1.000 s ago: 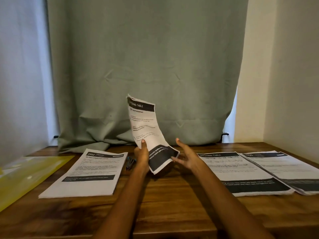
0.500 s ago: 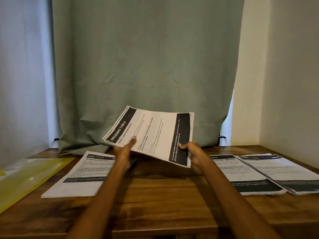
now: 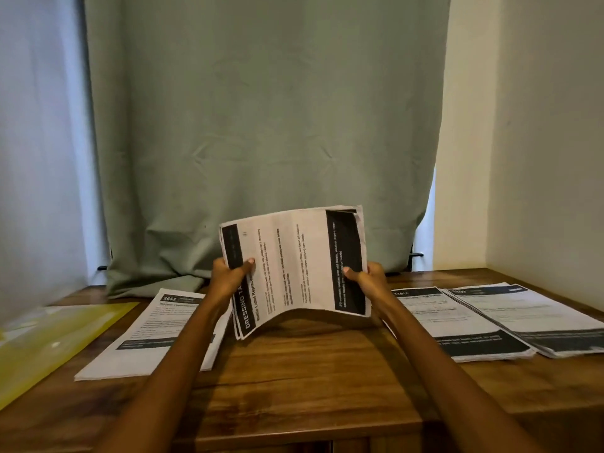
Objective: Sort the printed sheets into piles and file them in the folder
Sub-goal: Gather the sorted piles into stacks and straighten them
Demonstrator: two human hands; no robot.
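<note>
Three piles of printed sheets lie on the wooden table (image 3: 310,380): one left (image 3: 153,335), two right (image 3: 454,325) (image 3: 536,318). One held stack (image 3: 294,269), one yellow folder (image 3: 55,341), two hands (image 3: 228,277) (image 3: 369,279).

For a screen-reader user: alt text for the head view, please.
Both hands, left and right, hold a sheaf of printed sheets above a wooden table. Three piles lie flat; a yellow folder lies far left.

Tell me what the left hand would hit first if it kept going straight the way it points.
Probably the green curtain behind the table; the left hand, gripping the held sheets, points forward and upward, though depth is unclear.
</note>
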